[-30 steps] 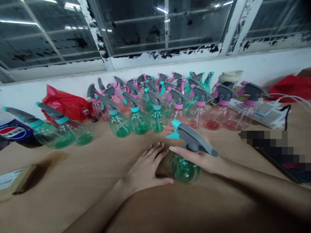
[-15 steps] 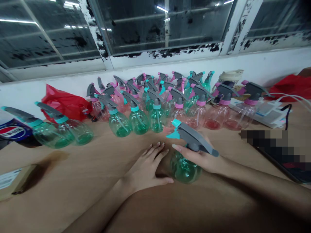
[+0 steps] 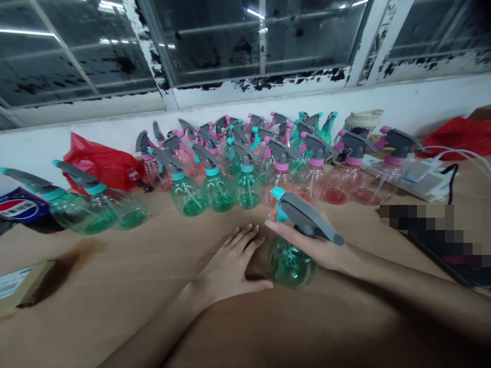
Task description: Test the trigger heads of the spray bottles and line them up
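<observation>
My right hand [image 3: 310, 243] is wrapped round the neck and trigger of a green spray bottle [image 3: 293, 268] with a grey and turquoise head. The bottle stands upright on the wooden table, its nozzle pointing away to the left. Some of the fingers are hidden behind the spray head. Flat on the table, just left of that bottle, lies my left hand [image 3: 233, 266], fingers spread and holding nothing. Beyond both hands is a front row of spray bottles, green ones [image 3: 220, 191] on the left and pink ones [image 3: 337, 186] on the right.
More spray bottles crowd behind the front row, below the window. Two green bottles [image 3: 128, 207] stand at left by a red plastic bag [image 3: 102, 163] and a Pepsi bottle [image 3: 23, 207]. A small box [image 3: 25, 286] lies front left; a dark flat device [image 3: 433, 250] lies right.
The fingers of my right hand have drawn in round the trigger, and the turquoise trigger is pulled back toward the bottle neck. My left hand has stayed in place.
</observation>
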{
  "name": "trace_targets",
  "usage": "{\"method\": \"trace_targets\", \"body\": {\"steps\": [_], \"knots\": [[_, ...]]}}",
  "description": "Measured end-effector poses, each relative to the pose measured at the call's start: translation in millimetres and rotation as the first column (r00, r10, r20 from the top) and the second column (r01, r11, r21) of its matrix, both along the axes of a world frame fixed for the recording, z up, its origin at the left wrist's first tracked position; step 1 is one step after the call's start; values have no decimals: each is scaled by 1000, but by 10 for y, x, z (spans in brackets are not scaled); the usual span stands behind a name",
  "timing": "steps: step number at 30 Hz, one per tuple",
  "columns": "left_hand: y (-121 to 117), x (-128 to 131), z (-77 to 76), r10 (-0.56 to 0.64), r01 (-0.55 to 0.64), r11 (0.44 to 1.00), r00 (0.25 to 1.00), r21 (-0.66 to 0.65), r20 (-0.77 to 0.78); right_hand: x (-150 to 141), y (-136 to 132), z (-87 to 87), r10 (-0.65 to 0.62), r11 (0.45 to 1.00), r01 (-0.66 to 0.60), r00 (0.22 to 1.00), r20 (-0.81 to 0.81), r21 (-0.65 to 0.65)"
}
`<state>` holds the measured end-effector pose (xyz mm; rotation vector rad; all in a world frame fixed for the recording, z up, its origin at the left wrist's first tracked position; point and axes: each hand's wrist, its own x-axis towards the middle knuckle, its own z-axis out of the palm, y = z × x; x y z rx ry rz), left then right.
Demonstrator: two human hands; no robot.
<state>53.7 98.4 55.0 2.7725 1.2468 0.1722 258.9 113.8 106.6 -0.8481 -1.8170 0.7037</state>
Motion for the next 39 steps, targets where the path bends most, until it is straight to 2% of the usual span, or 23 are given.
{"method": "trace_targets", "body": {"steps": [4, 12, 25, 32, 39], "knots": [[9, -6, -20, -4, 4, 1000, 1000, -2, 22, 15, -3, 7, 44, 999, -44, 998, 44, 8], [15, -4, -7, 4, -3, 1000, 1000, -24, 15, 38, -19, 2, 24, 999, -26, 998, 56, 34], [0, 4, 27, -4, 5, 1000, 999, -19, 38, 37, -16, -6, 55, 998, -56, 998, 16, 26], [-5, 10, 44, -6, 6, 1000, 1000, -11, -2, 6, -32, 25, 74, 991, -84, 993, -95, -108], [-15, 3, 19, 8, -6, 1000, 998, -25, 69, 16, 12, 6, 39, 999, -39, 999, -8, 1]]}}
